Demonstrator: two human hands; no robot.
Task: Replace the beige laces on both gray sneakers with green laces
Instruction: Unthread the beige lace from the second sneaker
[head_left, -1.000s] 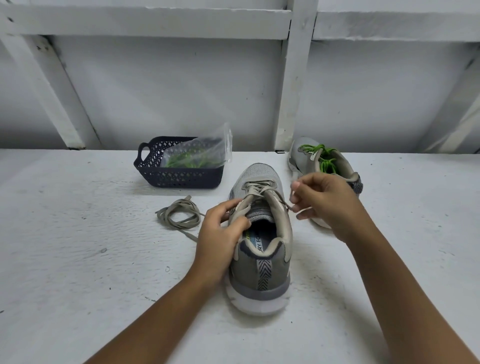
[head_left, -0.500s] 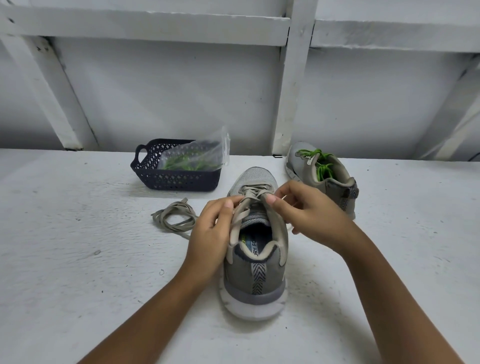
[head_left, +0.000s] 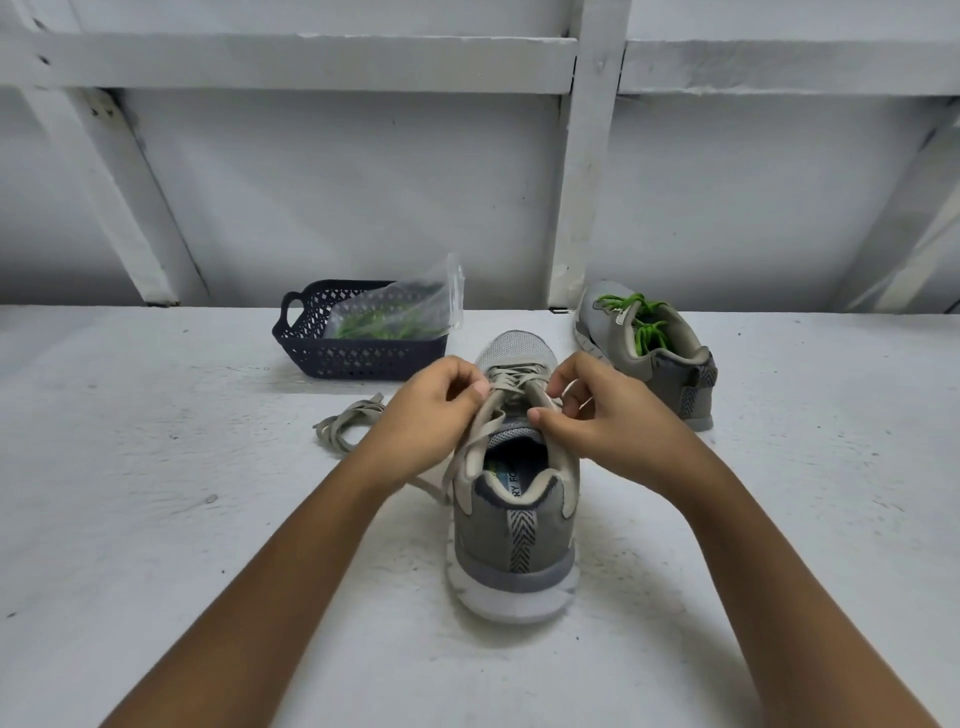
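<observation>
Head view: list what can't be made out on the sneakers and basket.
- Upper eyelets of the near sneaker: hidden by the left hand and right hand gripping the beige lace.
- Insole print: cut off by the collar; few letters show.
- Plastic bag in the basket: crinkled film blurs green contents.
- Green laces on the far sneaker: too small to trace.

Open desk (head_left: 156, 519) stretches wide to the left and to the right of the near sneaker (head_left: 514, 545); a narrower strip lies in front of its heel, hemmed in by the forearms (head_left: 291, 561); the left hand (head_left: 431, 410) and right hand (head_left: 613, 415) crowd the top of that sneaker, fingers pinching its beige lace (head_left: 511, 387), blocking the way in from above; a loose lace (head_left: 345, 423) lies just left of the left hand; behind it stands a basket (head_left: 363, 358) holding a bag (head_left: 400, 312); the far sneaker (head_left: 670, 374) sits at the right rear, near the right hand; the wall (head_left: 363, 197) closes the back.
</observation>
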